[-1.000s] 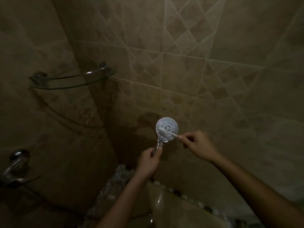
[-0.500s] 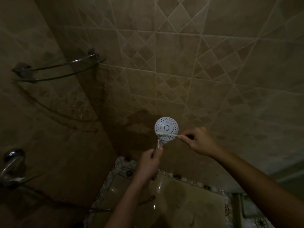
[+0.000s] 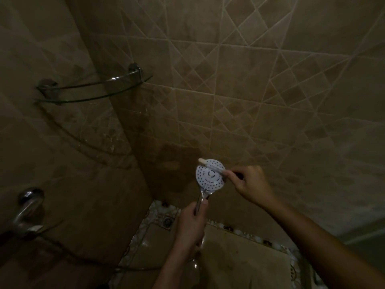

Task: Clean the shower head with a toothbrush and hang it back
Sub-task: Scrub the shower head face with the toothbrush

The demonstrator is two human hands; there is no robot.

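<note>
White plastic, round and dotted with dark nozzle holes, the face of the chrome-handled shower head (image 3: 210, 176) is being held up in front of the beige tiled wall (image 3: 270, 84), low in the middle of the view and turned toward the camera, probably so every hole is showing while it is being scrubbed. A slim white toothbrush (image 3: 211, 166) is lying slantwise across the upper part of that face, its bristle end poking just past the upper left rim; the slant seems to be letting the bristles sweep the outer ring of nozzles.

The right hand (image 3: 249, 185) is pinching the toothbrush by its handle just beside the disc's right edge, fingers closed on it, a short grip that likely gives fine control. The left hand (image 3: 192, 227) is wrapped shut around the chrome handle below the disc, steadying it upright so the face is not turning away under the brush. The two hands are working near each other but not touching.

Scrubbing appears to be under way, and hanging the head back is not yet done; no holder is showing in this view.

Below, a thin hose (image 3: 135, 268) is trailing over the glossy floor tiles, near a round floor drain (image 3: 167, 221). To the left, a curved glass corner shelf (image 3: 93, 88) and a chrome tap (image 3: 25, 211) are fixed to the wall.
</note>
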